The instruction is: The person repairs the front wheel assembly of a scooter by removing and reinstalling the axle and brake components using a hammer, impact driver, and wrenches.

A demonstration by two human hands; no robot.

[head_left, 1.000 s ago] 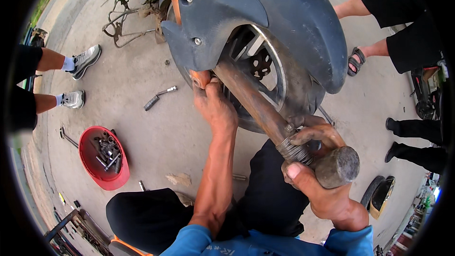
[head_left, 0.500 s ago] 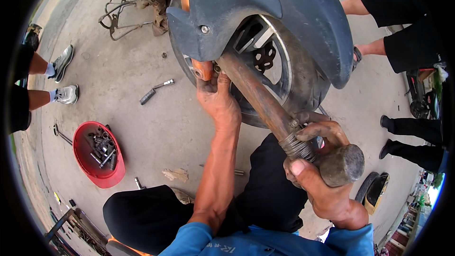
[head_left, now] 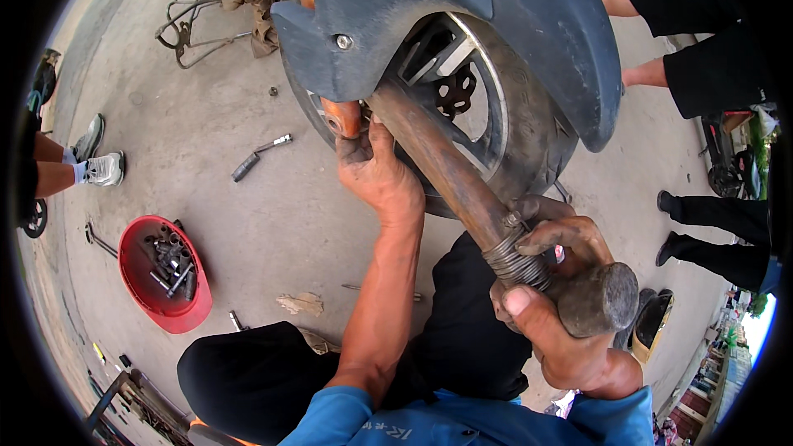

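Lower left of frame: red tray [head_left: 136, 281] of sockets sitting on the concrete floor [head_left: 248, 223]; ratchet wrench [head_left: 260, 156] lying above it, unused. Centre: left hand [head_left: 376, 173], grip closed, pressing the orange fork end [head_left: 343, 118] beside the wheel [head_left: 504, 136]. Lower right: right hand [head_left: 562, 314] clamping fully round the rusty fork tube [head_left: 462, 186] with its spring. Wheel appearing mounted; tube not yet seated.

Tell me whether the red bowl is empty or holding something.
Holding something: the red bowl on the concrete floor has a pile of dark metal sockets and tools inside.
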